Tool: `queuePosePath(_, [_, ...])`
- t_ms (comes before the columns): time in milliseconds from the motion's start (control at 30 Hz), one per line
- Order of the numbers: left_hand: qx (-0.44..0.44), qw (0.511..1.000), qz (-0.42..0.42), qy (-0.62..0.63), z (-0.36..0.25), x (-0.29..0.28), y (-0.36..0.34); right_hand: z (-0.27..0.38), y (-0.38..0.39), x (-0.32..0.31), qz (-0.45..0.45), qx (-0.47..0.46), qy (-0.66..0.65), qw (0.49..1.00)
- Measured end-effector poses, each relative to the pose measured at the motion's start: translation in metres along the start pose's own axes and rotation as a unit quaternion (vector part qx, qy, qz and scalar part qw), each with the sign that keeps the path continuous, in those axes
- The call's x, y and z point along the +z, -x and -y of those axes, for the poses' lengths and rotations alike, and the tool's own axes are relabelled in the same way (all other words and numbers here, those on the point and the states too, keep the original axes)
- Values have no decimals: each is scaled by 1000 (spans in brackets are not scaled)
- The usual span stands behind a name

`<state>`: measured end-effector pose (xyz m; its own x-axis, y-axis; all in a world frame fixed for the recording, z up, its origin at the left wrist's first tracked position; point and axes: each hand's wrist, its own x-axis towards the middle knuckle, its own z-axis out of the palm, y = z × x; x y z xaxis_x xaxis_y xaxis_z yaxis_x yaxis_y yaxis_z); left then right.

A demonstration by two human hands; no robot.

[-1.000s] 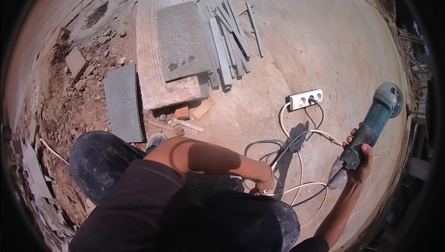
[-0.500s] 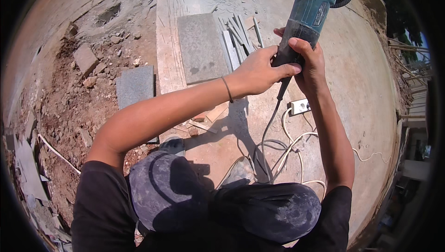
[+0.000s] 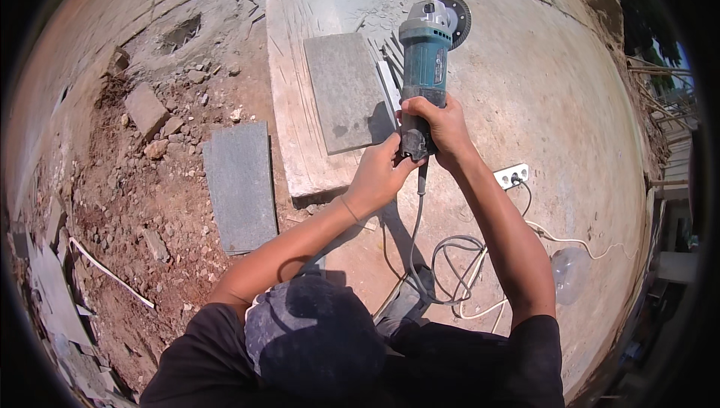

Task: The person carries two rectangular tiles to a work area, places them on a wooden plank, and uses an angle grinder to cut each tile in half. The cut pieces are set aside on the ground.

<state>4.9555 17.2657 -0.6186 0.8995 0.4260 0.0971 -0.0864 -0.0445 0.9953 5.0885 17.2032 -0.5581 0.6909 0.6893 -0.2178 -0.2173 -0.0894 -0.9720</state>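
Note:
An angle grinder (image 3: pixel 425 59) with a teal body, grey head and black rear handle is held out in front of me. Its dark cutting disc (image 3: pixel 463 22) faces the far right. My right hand (image 3: pixel 450 130) is wrapped round the handle, thumb across the top. At the handle's rear end, the fingers of my left hand (image 3: pixel 377 175) are closed against its underside and edge, close to where the black cord (image 3: pixel 414 228) comes out. The fingertips underneath are partly hidden. Left of the grinder, a grey stone slab (image 3: pixel 345 89) lies on a pale, scored board (image 3: pixel 289 108).
Thin cut strips (image 3: pixel 388 82) lie beside the slab. A grey tile (image 3: pixel 241 187) rests on reddish rubble (image 3: pixel 142 213) at the left. On the concrete to the right are a white power strip (image 3: pixel 511 176), looped cables (image 3: pixel 457 265) and a clear, rounded plastic object (image 3: pixel 571 274).
The grinder has come left and nearer to me, held more upright in the picture. My left hand has slid down to its rear end. The view of the ground has shifted too.

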Motion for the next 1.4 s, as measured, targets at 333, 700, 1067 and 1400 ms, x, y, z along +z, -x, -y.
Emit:
queuePosePath(333, [-210, 970, 77, 97, 28, -3, 31, -48, 16, 0, -152, -16, 41, 987])
queuePosePath(700, [-289, 938, -118, 151, 20, 2, 24, -55, -12, 24, -174, -15, 128, 976])
queuePosePath(1067, [-139, 865, -124, -466, 63, -156, -64, -88, -59, 30, -126, 49, 275, 952])
queuePosePath(1400, [-228, 813, 37, -534, 93, -183, -151, -61, -132, 64, -119, 32, 303, 945])
